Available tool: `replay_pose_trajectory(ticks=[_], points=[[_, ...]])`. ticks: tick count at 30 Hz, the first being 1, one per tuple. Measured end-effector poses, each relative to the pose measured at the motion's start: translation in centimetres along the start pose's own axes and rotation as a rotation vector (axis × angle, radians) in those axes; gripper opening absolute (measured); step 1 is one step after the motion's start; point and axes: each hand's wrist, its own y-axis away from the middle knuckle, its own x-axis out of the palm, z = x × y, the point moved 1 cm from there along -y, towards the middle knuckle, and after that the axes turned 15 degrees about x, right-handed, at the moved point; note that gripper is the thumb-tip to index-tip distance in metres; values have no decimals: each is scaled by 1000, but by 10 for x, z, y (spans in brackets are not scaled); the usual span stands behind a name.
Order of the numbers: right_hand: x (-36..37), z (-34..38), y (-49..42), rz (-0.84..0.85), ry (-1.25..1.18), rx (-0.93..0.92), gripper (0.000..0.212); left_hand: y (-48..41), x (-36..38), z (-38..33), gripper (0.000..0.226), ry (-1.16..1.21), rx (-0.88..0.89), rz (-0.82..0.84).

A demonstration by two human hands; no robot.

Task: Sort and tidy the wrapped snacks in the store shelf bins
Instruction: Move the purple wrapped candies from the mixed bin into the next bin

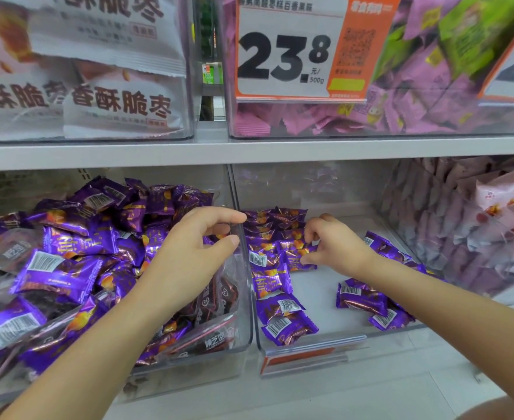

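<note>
The right hand (334,247) is reaching into the middle clear bin (325,330) and pinching a purple snack packet (295,257) between thumb and curled fingers. The packet is lying flat on the bin's white floor, printed face up, its long axis running roughly left to right, one crimped end pointing toward the bin's left wall. It is sitting in a row of like packets (275,286) that is running from the back of the bin to the front along that wall; their foil is glossy, with serrated ends and white barcode labels. A smaller cluster of purple packets (368,298) is lying near the right wall, apart from the row.

The left hand (195,250) is hovering over the left bin (243,341), thumb and forefinger curved in a C either side of the clear wall's top edge; whether it is touching the wall cannot be told. Below it purple packets are lying heaped at all angles (68,262).

A bin of pale pink packets (477,237) is standing to the right. Above the grey shelf (249,153), a price card (286,56) is hanging before pink wrappers, beside white bags (98,101).
</note>
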Motion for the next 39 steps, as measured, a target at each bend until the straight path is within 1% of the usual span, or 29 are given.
replay_pose_trajectory(ticks=[5,7,9,10,11,12,13,14,15,18,20,25,28,31,35,37,39], points=[[-1,-3,1,18,20,0,40,0,0,0,31,7,-5,2],[-8,0,6,-17,59,2,38,0,0,0,31,7,-7,-2],[-17,8,16,-53,75,-54,31,0,0,-1,30,6,-12,-5],[-22,14,23,-14,43,-121,26,0,-1,-2,30,3,-14,-5],[-25,20,32,87,-5,-199,23,0,-1,-2,30,0,-15,-3],[-26,27,42,231,-33,-270,24,0,-1,-2,30,-4,-16,-2],[-26,32,52,368,-8,-322,29,0,-1,-2,29,-5,-16,0],[-24,36,60,458,71,-361,36,0,-1,-3,29,-5,-16,1],[-20,38,64,494,168,-394,42,0,-1,-3,29,-3,-15,1],[-11,37,66,484,344,-444,53,0,-1,-3,29,4,-8,-5],[-8,37,66,454,414,-451,53,1,-1,-2,29,2,-5,-6],[0,39,67,396,490,-492,50,1,-1,-2,29,0,-4,-1],[1,43,65,386,508,-501,53,1,0,-2,28,-3,-5,-1],[3,44,64,359,480,-477,59,1,-1,-3,29,-6,-7,1],[6,43,63,287,461,-475,53,1,-1,-4,29,-23,-15,12],[5,41,62,299,360,-427,51,1,-1,-4,29,-20,-17,10],[4,39,60,353,165,-354,46,1,-2,-4,29,-17,-20,11]])
